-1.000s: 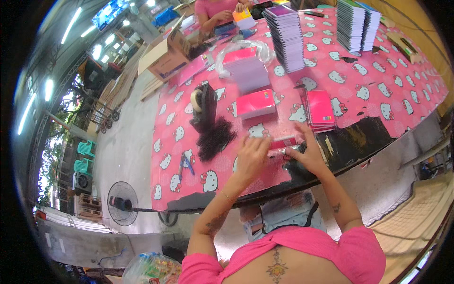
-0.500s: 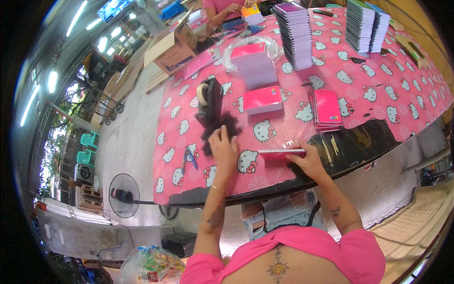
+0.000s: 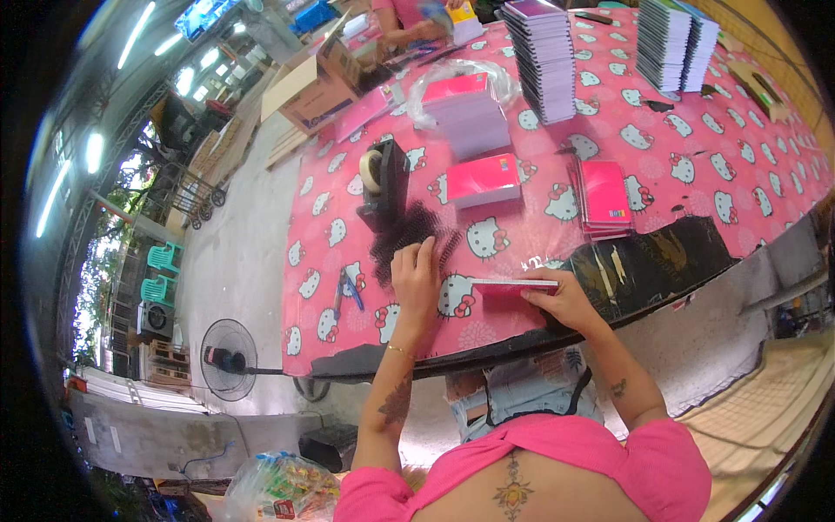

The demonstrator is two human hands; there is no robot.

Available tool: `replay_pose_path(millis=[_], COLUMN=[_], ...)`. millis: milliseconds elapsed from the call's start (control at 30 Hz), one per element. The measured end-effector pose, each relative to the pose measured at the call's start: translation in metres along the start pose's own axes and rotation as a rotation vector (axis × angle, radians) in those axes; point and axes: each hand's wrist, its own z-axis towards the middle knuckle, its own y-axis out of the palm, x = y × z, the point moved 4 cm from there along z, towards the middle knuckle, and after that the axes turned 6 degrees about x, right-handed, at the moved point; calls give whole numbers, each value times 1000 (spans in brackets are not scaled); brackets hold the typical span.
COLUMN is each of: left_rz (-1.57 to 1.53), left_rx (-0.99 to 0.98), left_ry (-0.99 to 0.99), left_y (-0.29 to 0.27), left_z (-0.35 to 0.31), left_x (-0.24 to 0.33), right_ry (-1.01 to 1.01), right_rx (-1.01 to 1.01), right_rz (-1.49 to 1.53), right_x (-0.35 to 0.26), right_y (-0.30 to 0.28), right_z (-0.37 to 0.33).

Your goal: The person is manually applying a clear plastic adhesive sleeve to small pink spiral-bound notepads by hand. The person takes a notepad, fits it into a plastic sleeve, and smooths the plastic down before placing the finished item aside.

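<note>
My right hand grips a pink-covered notebook at its right end, near the table's front edge. The notebook stands on edge with its pale page edge up. To its left, my left hand has its fingers pinched together at the right side of a heap of black spiral binding coils; a coil seems to be at the fingertips, partly hidden. Behind the coils stands a black tape dispenser with a tan roll. A short stack of pink notebooks lies beyond, and bound pink notebooks lie to the right.
Pens lie at left on the pink patterned table cover. Farther back are a taller pink stack in plastic, tall stacks of spiral notebooks and a cardboard box. A co-worker's hands work at the far side. A fan stands left.
My left fingers have drawn closer together and shifted slightly right, and the coil heap spreads farther right. The notebook in my right hand has moved slightly left. The co-worker's hand has moved.
</note>
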Motion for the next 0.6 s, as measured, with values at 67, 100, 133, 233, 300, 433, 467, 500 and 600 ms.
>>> replay_pose_path(millis=[67, 100, 133, 233, 300, 433, 467, 500, 600], left_rz=[-123, -152, -180, -301, -427, -570, -564, -559, -524], left_rx=[-49, -39, -85, -190, -215, -273, -273, -272, -209], left_ry=[-116, -127, -154, -226, -266, -426, -440, -454, -411], left_y=[1, -3, -5, -8, -15, -40, -42, -45, -45], left_z=[12, 15, 15, 11, 2, -12, -13, -13, -18], left_x=[5, 11, 12, 17, 27, 55, 56, 57, 52], right_ry=[-4, -27, -50, -56, -47, -69, -75, -80, -114], right_rx=[9, 17, 25, 1, 9, 25, 24, 24, 28], right_rz=[-5, -18, -26, -3, -21, -30, -49, -67, -80], right_x=[1, 1, 0, -4, -3, -8, -8, -7, -6], right_y=[-2, -3, -2, 1, 0, 1, 1, 0, 2], right_z=[-1, -2, -3, -2, -2, -2, -2, -1, -1])
